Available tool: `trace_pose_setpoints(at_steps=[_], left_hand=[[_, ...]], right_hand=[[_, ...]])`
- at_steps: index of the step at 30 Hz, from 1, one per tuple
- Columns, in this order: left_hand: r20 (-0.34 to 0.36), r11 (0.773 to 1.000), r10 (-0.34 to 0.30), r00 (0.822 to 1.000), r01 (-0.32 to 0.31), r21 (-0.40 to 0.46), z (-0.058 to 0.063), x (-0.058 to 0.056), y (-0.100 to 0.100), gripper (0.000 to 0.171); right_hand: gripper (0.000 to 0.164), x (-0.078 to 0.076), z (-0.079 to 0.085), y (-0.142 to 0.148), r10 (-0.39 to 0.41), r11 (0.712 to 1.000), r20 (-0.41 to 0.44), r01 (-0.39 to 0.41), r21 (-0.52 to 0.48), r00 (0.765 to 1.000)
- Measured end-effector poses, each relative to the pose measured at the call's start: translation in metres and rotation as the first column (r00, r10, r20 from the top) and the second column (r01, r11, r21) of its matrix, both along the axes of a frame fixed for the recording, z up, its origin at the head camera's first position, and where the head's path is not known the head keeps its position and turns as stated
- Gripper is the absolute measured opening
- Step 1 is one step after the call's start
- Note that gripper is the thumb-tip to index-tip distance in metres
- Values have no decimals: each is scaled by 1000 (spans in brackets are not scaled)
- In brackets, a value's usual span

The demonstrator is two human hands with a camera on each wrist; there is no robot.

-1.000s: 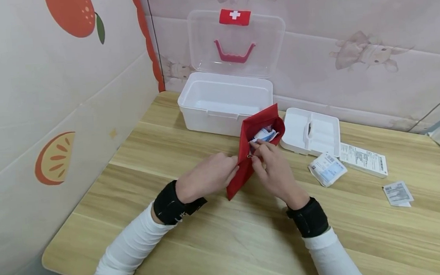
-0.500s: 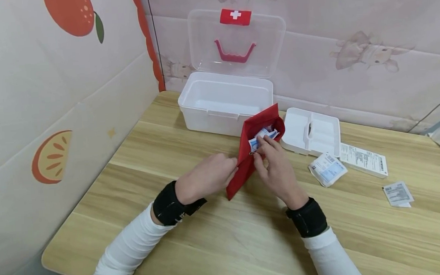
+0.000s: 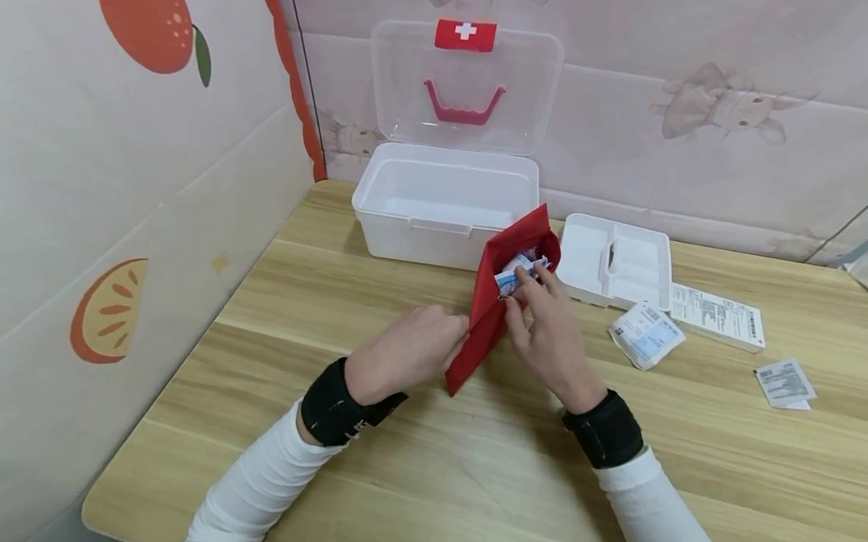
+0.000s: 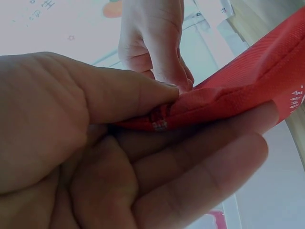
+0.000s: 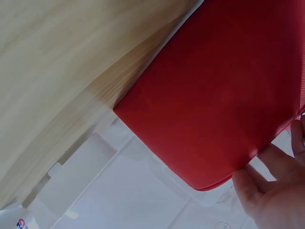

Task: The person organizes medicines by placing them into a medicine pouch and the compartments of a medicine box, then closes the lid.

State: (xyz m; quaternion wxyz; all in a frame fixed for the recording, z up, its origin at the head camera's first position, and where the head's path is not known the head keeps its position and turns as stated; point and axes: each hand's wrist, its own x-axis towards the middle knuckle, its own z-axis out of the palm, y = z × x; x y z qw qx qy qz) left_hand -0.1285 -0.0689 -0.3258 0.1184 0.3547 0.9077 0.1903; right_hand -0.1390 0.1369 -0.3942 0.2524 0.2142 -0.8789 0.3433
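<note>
Red pouch (image 3: pixel 484 313): left hand (image 3: pixel 407 350) pinches its edge; right hand's (image 3: pixel 551 342) fingertips reach into its mouth, at the packets (image 3: pixel 507 282) (whether pinching, I cannot tell). Held before the white box (image 3: pixel 418 243), it looks light, floppy, best gripped by stitched edges.

The head view looks forward and down from above, far enough back to show the table (image 3: pixel 459 466) across its lower half; the left wrist view sits close by the left hand (image 4: pixel 105 167), at left of frame; the right wrist view looks, tilted and near, at the red pouch (image 5: pixel 214 95), shared by all three
</note>
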Motion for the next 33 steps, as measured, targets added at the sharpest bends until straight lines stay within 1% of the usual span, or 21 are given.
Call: trace_pose_setpoints(at_steps=[6,13,17,21,24,28,33], left_hand=[[-15,1000,-18,1000,18,-9,1,1,-1,10],[-42,1000,-26,999,26,-17,2,3,-1,8],[-43,999,-30,999,30,-12,2,4,-2,9],[-52,999,-35,998,35,-7,2,5,-3,9],[-64,999,-46,997,45,-17,2,6,-3,9],[-48,998,-58,997,56,-36,4,9,-3,8],[-14,998,-57,998,57,-33,5,10,-3,9]], right_hand=[[6,-1,-1,1,-25,1000,-35,25,-8,999],[6,-4,-3,2,-30,999,-74,28,-37,997],[5,-5,-4,2,-43,998,-88,40,-39,995],[4,-8,-5,3,-33,998,-137,26,-55,990],[3,-11,-7,7,-48,996,-165,35,-78,985],[7,-15,-9,14,-83,993,-194,66,-96,978],[10,-17,-10,17,-79,993,-239,56,-103,968]])
